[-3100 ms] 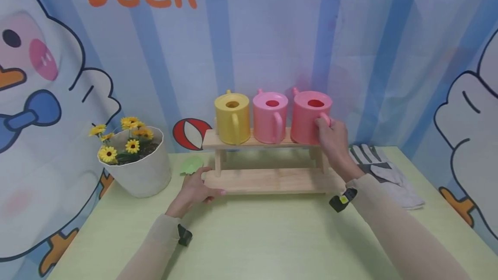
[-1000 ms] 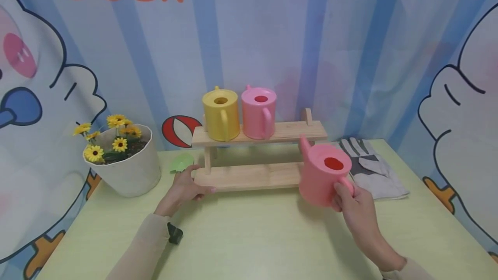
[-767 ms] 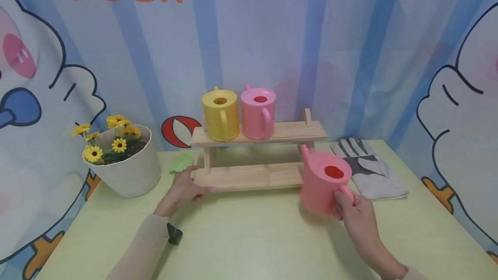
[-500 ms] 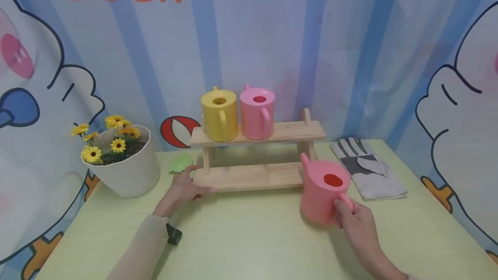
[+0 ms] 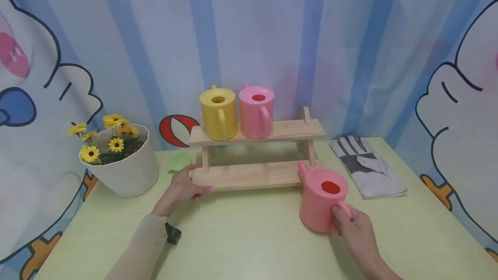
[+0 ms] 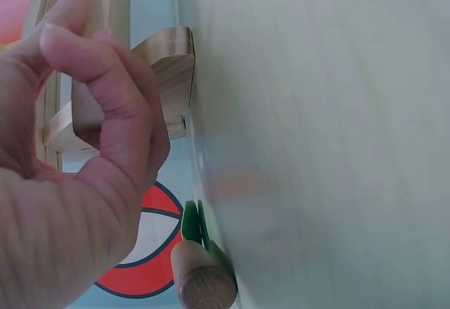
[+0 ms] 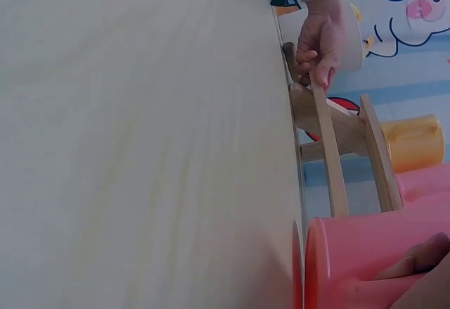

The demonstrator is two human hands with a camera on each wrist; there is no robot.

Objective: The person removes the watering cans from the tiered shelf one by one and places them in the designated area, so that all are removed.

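Note:
My right hand (image 5: 358, 232) grips the handle of a coral-pink watering can (image 5: 320, 211), upright in front of the stand's right end. In the right wrist view the can's base (image 7: 318, 267) is very close to the tabletop; whether it touches, I cannot tell. My left hand (image 5: 183, 191) holds the left end of the two-tier wooden stand's lower board (image 5: 249, 176). The left wrist view shows the fingers (image 6: 130, 105) curled around that board's end. On the upper board (image 5: 295, 129) stand a yellow watering can (image 5: 212, 118) and a lighter pink one (image 5: 250, 118), side by side.
Left of the stand, a white pot (image 5: 132, 174) holds yellow flowers. Behind my left hand lies a green-headed tool (image 5: 180, 162) with a wooden handle (image 6: 204, 281). Folded grey-and-white gloves (image 5: 367, 167) lie to the right. A printed curtain (image 5: 264, 33) hangs behind the table.
My right hand has taken the coral-pink watering can off the upper board's right end and brought it forward and down to the tabletop. The left hand stays on the stand.

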